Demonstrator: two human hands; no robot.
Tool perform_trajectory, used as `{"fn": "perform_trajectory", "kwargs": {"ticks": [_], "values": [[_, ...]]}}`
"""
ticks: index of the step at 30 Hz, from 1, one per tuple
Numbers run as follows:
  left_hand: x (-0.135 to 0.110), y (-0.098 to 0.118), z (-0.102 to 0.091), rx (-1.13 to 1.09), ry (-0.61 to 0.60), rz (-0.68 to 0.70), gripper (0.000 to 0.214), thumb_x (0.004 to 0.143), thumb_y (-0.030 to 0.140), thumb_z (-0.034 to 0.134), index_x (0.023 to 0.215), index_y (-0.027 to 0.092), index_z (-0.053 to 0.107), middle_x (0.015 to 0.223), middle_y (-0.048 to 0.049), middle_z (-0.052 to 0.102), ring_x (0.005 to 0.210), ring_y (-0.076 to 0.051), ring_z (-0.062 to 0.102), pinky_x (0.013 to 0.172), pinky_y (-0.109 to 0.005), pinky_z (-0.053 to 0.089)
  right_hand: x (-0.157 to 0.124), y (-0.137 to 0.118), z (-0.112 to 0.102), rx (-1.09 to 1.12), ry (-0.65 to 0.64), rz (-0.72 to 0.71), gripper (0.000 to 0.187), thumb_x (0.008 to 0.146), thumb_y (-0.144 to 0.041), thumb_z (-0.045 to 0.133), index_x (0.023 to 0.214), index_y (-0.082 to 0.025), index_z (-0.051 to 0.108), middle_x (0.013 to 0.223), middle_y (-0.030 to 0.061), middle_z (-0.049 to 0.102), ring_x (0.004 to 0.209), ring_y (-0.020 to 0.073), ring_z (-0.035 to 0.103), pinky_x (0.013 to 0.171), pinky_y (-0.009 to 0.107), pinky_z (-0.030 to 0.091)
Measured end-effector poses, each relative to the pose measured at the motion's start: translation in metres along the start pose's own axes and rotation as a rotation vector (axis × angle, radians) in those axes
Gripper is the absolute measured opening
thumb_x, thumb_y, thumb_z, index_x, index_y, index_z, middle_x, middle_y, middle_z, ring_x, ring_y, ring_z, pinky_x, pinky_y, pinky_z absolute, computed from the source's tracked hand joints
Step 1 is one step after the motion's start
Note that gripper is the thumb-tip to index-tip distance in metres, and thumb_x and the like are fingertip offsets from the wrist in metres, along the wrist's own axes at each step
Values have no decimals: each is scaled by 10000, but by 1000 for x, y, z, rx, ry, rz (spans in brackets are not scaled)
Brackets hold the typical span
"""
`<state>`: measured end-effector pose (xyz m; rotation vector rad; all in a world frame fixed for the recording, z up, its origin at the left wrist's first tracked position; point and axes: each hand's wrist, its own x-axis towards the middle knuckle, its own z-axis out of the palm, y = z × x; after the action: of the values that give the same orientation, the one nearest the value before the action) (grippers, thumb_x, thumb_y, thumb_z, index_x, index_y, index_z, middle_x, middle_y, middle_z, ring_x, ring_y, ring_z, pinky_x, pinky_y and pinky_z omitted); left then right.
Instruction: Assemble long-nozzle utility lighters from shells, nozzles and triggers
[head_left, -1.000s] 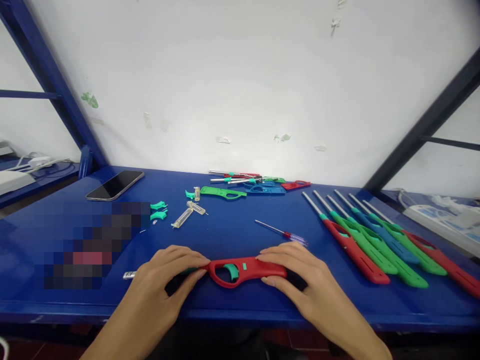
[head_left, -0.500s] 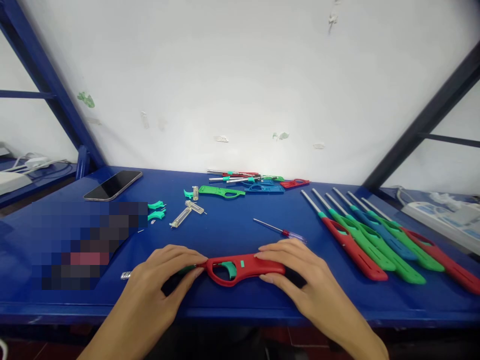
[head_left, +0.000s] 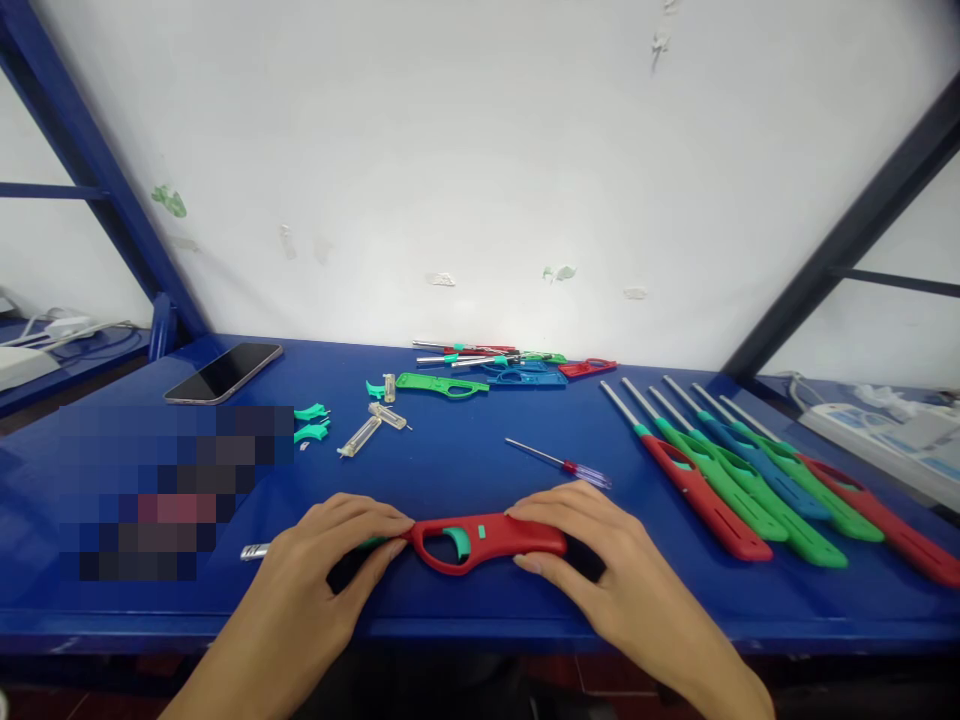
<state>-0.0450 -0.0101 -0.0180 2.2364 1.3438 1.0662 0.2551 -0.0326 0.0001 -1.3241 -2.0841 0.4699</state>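
A red long-nosed lighter (head_left: 487,540) with a teal trigger lies across the blue table (head_left: 465,470) near its front edge. My left hand (head_left: 330,555) pinches its front end, where the metal tube (head_left: 255,551) pokes out to the left. My right hand (head_left: 592,550) grips the rear of the red handle with curled fingers. A small screwdriver (head_left: 559,463) with a red and clear handle lies just behind my right hand.
Several assembled lighters (head_left: 742,470) in red, green and blue lie in a row at the right. Loose lighter shells and tubes (head_left: 495,367) sit by the wall, teal triggers (head_left: 311,422) and clear parts (head_left: 367,428) at the left, a phone (head_left: 223,372) beyond. A blurred patch covers the left.
Almost nothing differs; both hands keep their hold on the red lighter, which has shifted only slightly with the small camera movement.
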Motion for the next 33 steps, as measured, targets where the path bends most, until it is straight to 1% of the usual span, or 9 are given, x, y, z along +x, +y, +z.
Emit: {"fn": "perform_trajectory", "kwargs": {"ticks": [6,9,12,16,18,20,24,27,33], "values": [[1,0,0,-2,3,3,152,1011,435,668,1030,377,807,1055,38,801,995,-215,740,910,-310,593,1,1,0,10,-3,16,227,1012,-360,717,1236,-395,735,1255,-30,764,1195,225,691,1098,410,541],[1,0,-1,33,-8,-1,170,1014,450,657,1038,371,806,1070,26,806,1022,-235,742,918,-330,599,0,2,1,18,39,-6,220,1011,-366,717,1228,-390,743,1250,-27,776,1186,234,703,1091,412,547],[0,2,-2,70,8,-18,225,1019,496,634,1130,375,789,1131,13,808,1053,-255,752,938,-358,609,0,3,1,34,135,-30,202,1008,-372,719,1205,-382,762,1235,-22,794,1168,244,721,1114,428,534],[2,8,-1,148,85,-100,475,1019,567,591,1451,371,614,1267,-26,778,1133,-300,749,971,-446,622,-1,8,-2,97,320,46,194,1007,-418,700,1170,-346,778,1183,13,806,1136,269,733,1052,434,564],[5,14,3,183,80,-67,492,1022,558,573,1466,349,609,1295,-52,763,1154,-321,740,973,-496,626,-1,11,-3,132,424,128,213,997,-455,700,1157,-337,778,1191,20,798,1131,272,732,994,412,581],[9,21,10,206,29,6,423,1026,524,569,1385,333,688,1299,-67,755,1182,-336,721,996,-538,616,-2,14,-3,146,496,188,231,983,-478,711,1152,-336,777,1204,17,793,1137,272,728,984,404,574],[14,32,24,215,-92,78,347,1007,466,624,1301,327,743,1288,-81,741,1208,-353,681,1035,-611,577,-1,15,-1,140,475,212,245,970,-493,723,1152,-338,780,1207,11,790,1151,272,719,1008,401,552],[15,34,31,207,-122,99,308,992,424,665,1279,342,738,1265,-79,730,1167,-354,678,1025,-652,559,0,13,-1,148,428,191,230,977,-493,716,1137,-341,780,1193,5,793,1140,263,721,1000,384,552],[12,31,37,180,-105,154,234,1008,289,646,1218,313,744,1189,-75,722,1073,-315,690,978,-597,590,1,9,-1,127,402,151,165,990,-443,715,1117,-359,778,1179,-18,799,1128,234,727,1008,348,543]]}}
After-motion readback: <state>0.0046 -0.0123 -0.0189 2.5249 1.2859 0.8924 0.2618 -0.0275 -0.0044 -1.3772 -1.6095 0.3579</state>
